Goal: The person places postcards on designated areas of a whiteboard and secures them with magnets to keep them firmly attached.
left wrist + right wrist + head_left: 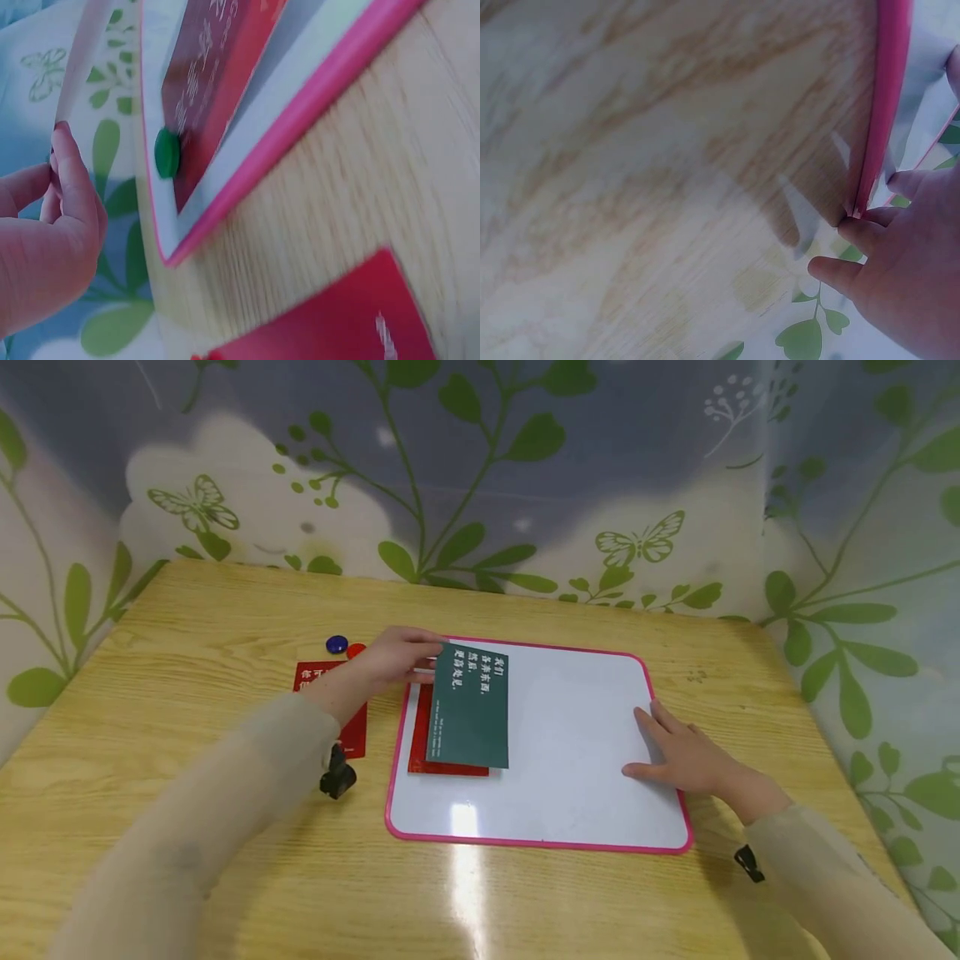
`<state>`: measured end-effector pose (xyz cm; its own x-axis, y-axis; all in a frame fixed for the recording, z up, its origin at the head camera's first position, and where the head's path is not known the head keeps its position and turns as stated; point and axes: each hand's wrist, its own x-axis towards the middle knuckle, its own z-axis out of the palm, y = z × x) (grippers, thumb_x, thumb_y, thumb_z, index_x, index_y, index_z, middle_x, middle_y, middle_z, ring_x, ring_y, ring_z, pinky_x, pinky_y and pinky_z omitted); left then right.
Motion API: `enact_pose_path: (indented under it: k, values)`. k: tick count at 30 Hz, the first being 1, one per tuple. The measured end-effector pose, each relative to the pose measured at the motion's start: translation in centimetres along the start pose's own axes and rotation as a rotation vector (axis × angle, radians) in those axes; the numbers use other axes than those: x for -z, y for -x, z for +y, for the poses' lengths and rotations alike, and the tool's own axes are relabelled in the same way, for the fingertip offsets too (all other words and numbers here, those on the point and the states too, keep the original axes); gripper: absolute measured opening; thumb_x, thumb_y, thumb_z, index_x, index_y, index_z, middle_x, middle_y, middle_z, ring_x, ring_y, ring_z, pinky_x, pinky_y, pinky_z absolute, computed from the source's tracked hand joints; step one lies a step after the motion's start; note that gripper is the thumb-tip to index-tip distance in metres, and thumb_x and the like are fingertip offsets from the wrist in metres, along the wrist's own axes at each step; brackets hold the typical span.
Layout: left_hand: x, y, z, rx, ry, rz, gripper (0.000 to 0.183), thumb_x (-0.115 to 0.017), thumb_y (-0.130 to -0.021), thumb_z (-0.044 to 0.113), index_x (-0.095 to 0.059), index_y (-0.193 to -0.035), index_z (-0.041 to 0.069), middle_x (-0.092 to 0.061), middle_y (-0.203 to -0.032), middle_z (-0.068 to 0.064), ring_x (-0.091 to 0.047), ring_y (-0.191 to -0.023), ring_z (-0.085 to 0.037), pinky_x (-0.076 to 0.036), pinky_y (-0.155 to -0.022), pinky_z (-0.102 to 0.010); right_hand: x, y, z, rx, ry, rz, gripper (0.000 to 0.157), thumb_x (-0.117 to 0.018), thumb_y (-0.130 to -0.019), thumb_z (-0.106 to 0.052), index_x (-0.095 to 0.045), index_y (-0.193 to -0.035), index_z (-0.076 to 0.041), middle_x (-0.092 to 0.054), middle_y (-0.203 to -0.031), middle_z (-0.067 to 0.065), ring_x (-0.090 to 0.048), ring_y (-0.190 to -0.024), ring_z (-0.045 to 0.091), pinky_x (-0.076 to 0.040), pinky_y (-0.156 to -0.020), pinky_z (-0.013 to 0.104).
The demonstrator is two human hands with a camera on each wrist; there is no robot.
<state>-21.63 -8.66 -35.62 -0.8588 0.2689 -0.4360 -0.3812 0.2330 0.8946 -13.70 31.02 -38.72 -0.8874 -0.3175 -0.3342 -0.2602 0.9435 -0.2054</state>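
My left hand [393,656] pinches a dark green card [471,714] with white writing by its far left corner. The card is above the left part of a pink-rimmed whiteboard [573,743], partly covering a red card [420,739] that lies on the board. In the left wrist view, a green round magnet [166,152] sits on the red card's end; thumb and fingers meet at the held card's edge. Spread fingers of my right hand [686,756] rest on the board's right side, some at its pink rim [885,105].
Left of the board, another red card [356,727] lies on the wooden table [225,635], partly behind my left forearm. Near it are a blue magnet [337,644] and a red magnet [356,650]. A leaf-patterned curtain [487,468] borders the table's back and sides.
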Motion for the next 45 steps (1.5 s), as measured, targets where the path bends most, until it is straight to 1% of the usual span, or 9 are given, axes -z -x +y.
enact_pose_path:
  k: [3,9,13,21,27,34,38,40,45]
  values:
    - [-1.1,-0.4,0.1,-0.004,0.005,-0.005,0.039,-0.046,-0.099,0.018,-0.048,-0.135,0.005,-0.054,-0.124,-0.015,-0.056,-0.094,-0.017,-0.055,-0.072,-0.019,0.1,0.0,-0.1,0.000,0.001,-0.001,0.098,-0.059,-0.081,-0.060,-0.021,-0.146,0.003,-0.012,-0.151,0.033,-0.023,-0.135,0.051,-0.019,-0.104,0.069]
    - [-2.9,-1.2,0.0,-0.023,-0.006,-0.013,0.036,-0.045,-0.099,0.016,-0.049,-0.133,0.003,-0.055,-0.119,-0.016,-0.056,-0.087,-0.015,-0.056,-0.077,-0.025,0.2,0.1,-0.4,-0.004,-0.007,-0.009,0.098,-0.059,-0.081,-0.059,-0.021,-0.146,0.002,-0.012,-0.151,0.033,-0.023,-0.134,0.052,-0.021,-0.104,0.068]
    - [-4.0,-1.6,-0.1,-0.033,-0.008,0.002,0.034,-0.047,-0.098,0.014,-0.052,-0.130,0.003,-0.058,-0.116,-0.016,-0.057,-0.083,-0.014,-0.056,-0.076,-0.027,0.2,0.1,-0.3,-0.005,-0.009,-0.011,0.097,-0.060,-0.081,-0.058,-0.021,-0.146,0.003,-0.012,-0.150,0.033,-0.023,-0.134,0.052,-0.022,-0.104,0.069]
    - [-5.7,-2.3,-0.3,0.001,-0.016,0.018,0.032,-0.049,-0.097,0.017,-0.055,-0.127,0.006,-0.059,-0.109,-0.013,-0.058,-0.082,-0.013,-0.056,-0.073,-0.023,-0.1,-0.1,0.0,-0.007,-0.006,-0.011,0.099,-0.060,-0.080,-0.059,-0.021,-0.147,0.003,-0.012,-0.151,0.033,-0.022,-0.134,0.052,-0.022,-0.103,0.069]
    - [-6.4,-2.5,-0.4,0.010,0.001,0.015,0.033,-0.050,-0.097,0.016,-0.055,-0.127,0.006,-0.060,-0.109,-0.013,-0.059,-0.083,-0.013,-0.056,-0.074,-0.024,-0.2,-0.1,0.1,-0.007,-0.009,-0.009,0.099,-0.060,-0.080,-0.059,-0.020,-0.147,0.002,-0.011,-0.151,0.033,-0.023,-0.134,0.052,-0.022,-0.103,0.069]
    - [-6.8,-2.4,-0.1,-0.005,-0.038,0.028,0.033,-0.047,-0.098,0.020,-0.055,-0.127,0.006,-0.061,-0.110,-0.013,-0.060,-0.084,-0.014,-0.056,-0.073,-0.024,-0.1,0.0,0.0,-0.001,-0.010,-0.002,0.099,-0.060,-0.080,-0.059,-0.020,-0.147,0.003,-0.012,-0.151,0.033,-0.024,-0.134,0.052,-0.023,-0.104,0.068]
    - [-7.0,-2.6,-0.1,-0.008,-0.043,0.034,0.032,-0.047,-0.098,0.020,-0.056,-0.125,0.006,-0.061,-0.108,-0.013,-0.060,-0.082,-0.014,-0.056,-0.072,-0.024,-0.1,0.0,0.1,-0.003,-0.012,-0.001,0.099,-0.060,-0.080,-0.059,-0.020,-0.147,0.002,-0.011,-0.151,0.032,-0.023,-0.134,0.052,-0.022,-0.104,0.068]
    - [-7.2,-2.7,-0.1,-0.009,-0.040,0.039,0.031,-0.047,-0.098,0.019,-0.056,-0.125,0.005,-0.061,-0.105,-0.012,-0.059,-0.080,-0.013,-0.056,-0.071,-0.024,-0.1,0.0,0.1,-0.004,-0.014,-0.002,0.099,-0.060,-0.081,-0.059,-0.020,-0.147,0.002,-0.011,-0.151,0.032,-0.023,-0.134,0.052,-0.021,-0.105,0.068]
    - [-7.7,-2.9,-0.2,0.001,-0.018,0.060,0.030,-0.048,-0.098,0.018,-0.057,-0.123,0.005,-0.056,-0.090,-0.008,-0.055,-0.070,-0.010,-0.055,-0.062,-0.020,-0.2,-0.1,0.2,-0.009,-0.015,-0.001,0.099,-0.060,-0.080,-0.059,-0.020,-0.147,0.002,-0.011,-0.151,0.032,-0.022,-0.135,0.051,-0.021,-0.105,0.067]
